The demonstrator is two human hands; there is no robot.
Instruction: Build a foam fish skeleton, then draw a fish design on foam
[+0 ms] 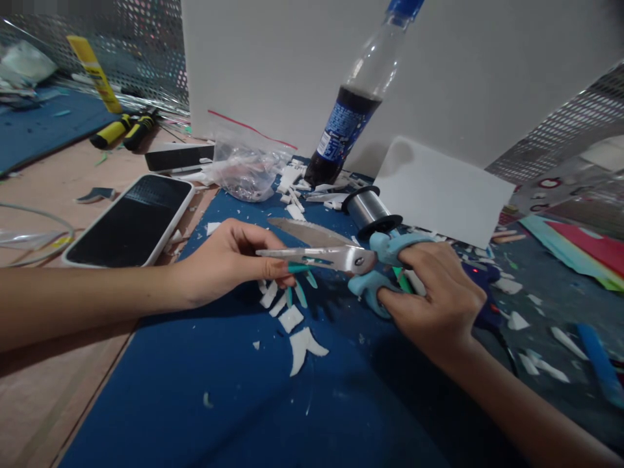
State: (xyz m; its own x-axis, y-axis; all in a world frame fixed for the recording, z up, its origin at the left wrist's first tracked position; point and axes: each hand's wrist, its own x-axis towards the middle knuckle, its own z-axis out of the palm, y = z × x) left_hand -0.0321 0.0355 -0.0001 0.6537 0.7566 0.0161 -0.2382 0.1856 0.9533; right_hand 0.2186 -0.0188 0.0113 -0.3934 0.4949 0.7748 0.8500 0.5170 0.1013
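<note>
My right hand point(436, 296) grips the light-blue handles of a pair of scissors point(358, 260), and their blades stand apart, pointing left. In my left hand point(248, 257), thumb and fingers pinch a small teal piece with several thin prongs point(302, 286). The lower blade passes over the left thumb, close to the teal piece; whether it touches cannot be made out. Below the left hand, cut white pieces point(291, 318) lie in a row on the blue mat point(234, 403), with a forked white piece point(305, 348) at the near end.
A phone point(136, 221) lies at left. Behind stand a cola bottle point(348, 110), a zip bag point(248, 166), a wire spool point(371, 211) and a white sheet point(439, 188). Yellow-black pliers point(117, 132) and a glue stick point(95, 71) are back left. White scraps and coloured sheets point(585, 244) lie at right.
</note>
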